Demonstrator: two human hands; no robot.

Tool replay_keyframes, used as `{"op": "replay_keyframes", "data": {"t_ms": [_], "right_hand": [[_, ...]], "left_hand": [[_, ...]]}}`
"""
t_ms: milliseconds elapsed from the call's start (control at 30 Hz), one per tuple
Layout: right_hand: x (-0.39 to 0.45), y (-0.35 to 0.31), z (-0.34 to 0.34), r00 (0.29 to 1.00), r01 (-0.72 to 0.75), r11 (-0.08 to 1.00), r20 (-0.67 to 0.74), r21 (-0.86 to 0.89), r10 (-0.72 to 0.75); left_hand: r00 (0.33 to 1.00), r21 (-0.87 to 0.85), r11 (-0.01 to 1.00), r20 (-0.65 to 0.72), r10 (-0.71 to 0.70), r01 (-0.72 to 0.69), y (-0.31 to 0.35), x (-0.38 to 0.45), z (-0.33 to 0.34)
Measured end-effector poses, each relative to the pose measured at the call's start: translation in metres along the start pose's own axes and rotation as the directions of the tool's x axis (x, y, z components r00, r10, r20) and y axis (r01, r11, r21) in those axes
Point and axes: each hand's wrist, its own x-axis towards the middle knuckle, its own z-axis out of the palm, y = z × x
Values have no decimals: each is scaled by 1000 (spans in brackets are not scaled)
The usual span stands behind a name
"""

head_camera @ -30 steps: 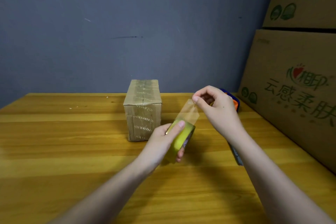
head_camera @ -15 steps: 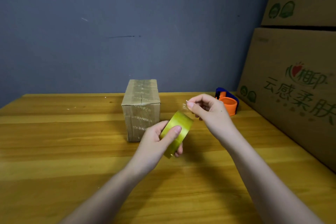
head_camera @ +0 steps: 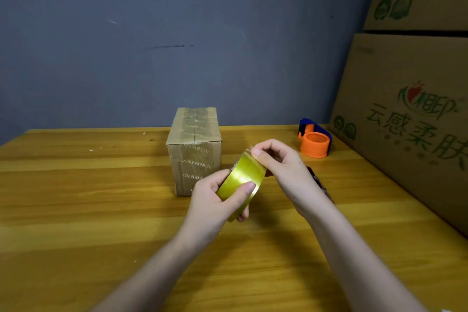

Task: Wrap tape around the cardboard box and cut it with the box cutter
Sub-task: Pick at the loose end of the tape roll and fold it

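— Hands first, please. What does each one hold?

— Left hand is closed around the tape roll, a yellow shiny roll; the thumb lies across its outer face and the other fingers go behind it. The roll is in the air above the table, tilted, with its upper end toward the right hand.

— And the right one?

— Right hand is just beside the roll, at its upper edge. Thumb and forefinger are pressed together there, on the edge of the tape. If a free end is between them, it is too thin and clear to see; I cannot tell.

— Where is the cardboard box?

— Cardboard box stands upright on the table, just behind and left of the left hand, not touched by any hand. Its top and front carry old tape with printed letters.

— The cutter?

— Under the right wrist a dark narrow object lies on the table, mostly hidden; I cannot say that it is the box cutter.

— What else, further out?

— An orange and blue tape dispenser sits near the back right of the table. Beside it, large printed cartons are stacked at the right edge. Behind all is a grey-blue wall.
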Motion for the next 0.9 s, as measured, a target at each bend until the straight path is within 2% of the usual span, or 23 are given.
{"op": "replay_keyframes", "data": {"t_ms": [133,200,267,367,433,467,533,600,633,700,767,900], "right_hand": [[3,10,5,990,-114,990,-73,80,120],[7,16,6,974,-210,969,-53,134,218],[10,25,5,969,-227,969,-79,95,235],[8,36,-2,947,-84,991,-317,-108,45],[2,32,-3,907,38,968,-398,-248,-138],[-2,27,-2,899,100,944,-378,-314,-221],[-11,14,5,930,183,889,-219,-420,-296],[-16,5,15,968,194,835,-35,-515,-247],[-17,4,18,976,188,814,15,-550,-216],[-17,3,18,984,147,812,-2,-565,-179],[-16,-3,17,987,81,841,-72,-535,-141],[-16,-7,13,993,-13,853,-107,-522,-51]], "left_hand": [[998,95,995,58,15,-20,1,-1,1],[998,92,996,65,5,-11,-1,-1,4],[999,77,997,45,-12,8,-4,1,6],[993,120,991,101,-66,53,-8,5,5],[978,167,984,188,-93,62,-12,8,4],[973,210,975,203,-109,65,-15,9,4],[982,334,942,159,-99,41,-18,13,8],[989,432,902,138,-58,-7,-14,17,13],[988,482,875,148,-43,-34,-10,18,16],[983,607,790,179,-32,-85,-5,17,21],[979,754,644,199,-42,-125,0,14,25],[977,842,505,213,19,-193,9,10,29]]}}
